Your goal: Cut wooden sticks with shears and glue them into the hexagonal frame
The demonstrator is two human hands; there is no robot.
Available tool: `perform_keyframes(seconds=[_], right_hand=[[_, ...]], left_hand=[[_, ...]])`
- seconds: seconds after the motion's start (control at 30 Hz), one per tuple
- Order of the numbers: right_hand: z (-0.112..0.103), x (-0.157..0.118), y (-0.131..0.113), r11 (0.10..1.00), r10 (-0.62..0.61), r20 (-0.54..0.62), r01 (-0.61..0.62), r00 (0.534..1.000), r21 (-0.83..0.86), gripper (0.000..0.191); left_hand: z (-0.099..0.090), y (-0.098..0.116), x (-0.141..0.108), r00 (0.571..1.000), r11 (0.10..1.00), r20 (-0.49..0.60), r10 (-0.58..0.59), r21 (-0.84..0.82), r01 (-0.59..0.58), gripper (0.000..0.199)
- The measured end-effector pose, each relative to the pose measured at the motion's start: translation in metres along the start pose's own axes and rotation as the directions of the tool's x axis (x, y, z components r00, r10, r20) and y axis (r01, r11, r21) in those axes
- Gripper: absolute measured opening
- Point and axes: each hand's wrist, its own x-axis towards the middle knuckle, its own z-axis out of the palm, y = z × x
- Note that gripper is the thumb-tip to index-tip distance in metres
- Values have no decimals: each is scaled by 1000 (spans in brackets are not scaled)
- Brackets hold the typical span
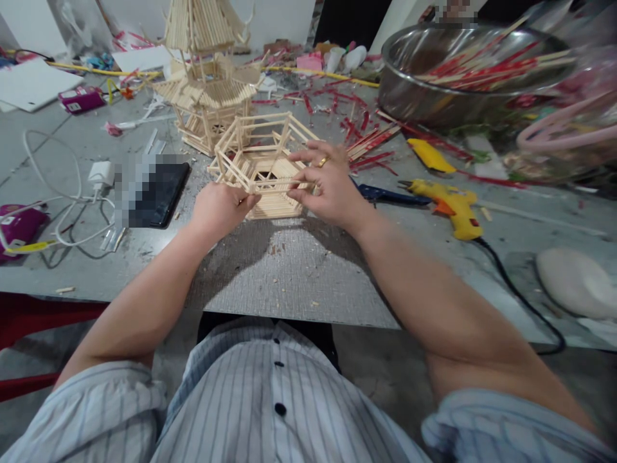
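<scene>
Here, two bare hands work at a low, open frame [277, 204] of pale wooden sticks, many-sided, with upright posts, thin rails around the rim and a floor of slats laid side by side. It sits on a grey desk [274, 270] with a finely streaked, slightly glossy surface, scattered with small wood bits. The left hand [222, 209] is at the frame's near left corner, its fingers curled and pinched together against the end of a thin rail. The right hand [324, 183], wearing a gold-coloured ring [322, 161], is at the right side, thumb and fingertips closing on the same near rail, other fingers spread above. Most of the frame lies between and beyond the fingers. Just behind stands a taller tiered stick tower [207, 83] with flared, ribbed roofs.
</scene>
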Motion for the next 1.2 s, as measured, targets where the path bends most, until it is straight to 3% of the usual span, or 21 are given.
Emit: perform_keyframes(seconds=[0.47, 0.57, 0.67, 0.77, 0.8, 0.87, 0.9, 0.97, 1.0, 1.1, 1.2], right_hand=[[3, -2, 5, 999, -13, 18, 14, 1000, -44, 10], [-1, -2, 7, 999, -35, -17, 35, 999, -31, 21], [-20, -5, 4, 999, -50, -86, 49, 995, -12, 37], [-54, -18, 1, 999, -37, -136, 36, 990, -5, 29], [-66, -26, 1, 1000, -10, -152, 10, 988, -4, 24], [-87, -46, 6, 978, 185, -187, -198, 965, -58, 20], [-96, -58, 10, 924, 329, -219, -362, 918, -127, 21], [-110, -80, 24, 697, 592, -310, -666, 744, -266, 25], [-115, -90, 33, 573, 679, -322, -750, 660, -330, 31], [-121, -110, 59, 275, 863, -274, -849, 425, -450, 43], [-120, -118, 76, 175, 951, -142, -858, 274, -484, 46]], left_hand=[[4, -1, 0, 999, 1000, -40, -6, 9, 6, 37], [4, -1, 1, 999, 1000, -41, -6, 13, 7, 39], [5, -2, 1, 999, 1000, -35, -14, 13, 15, 40], [6, -3, 2, 999, 1000, -35, -19, 10, 20, 40], [6, -3, 2, 999, 1000, -37, -19, 11, 20, 40], [5, -4, 3, 999, 1000, -43, -18, 17, 19, 40], [5, -4, 3, 999, 1000, -45, -13, 22, 14, 40], [4, -4, 4, 999, 1000, -53, -8, 30, 10, 40], [4, -4, 4, 999, 999, -53, -6, 31, 7, 40], [3, -4, 4, 998, 999, -56, -10, 40, 13, 40], [3, -4, 4, 999, 998, -51, -18, 52, 21, 39]])
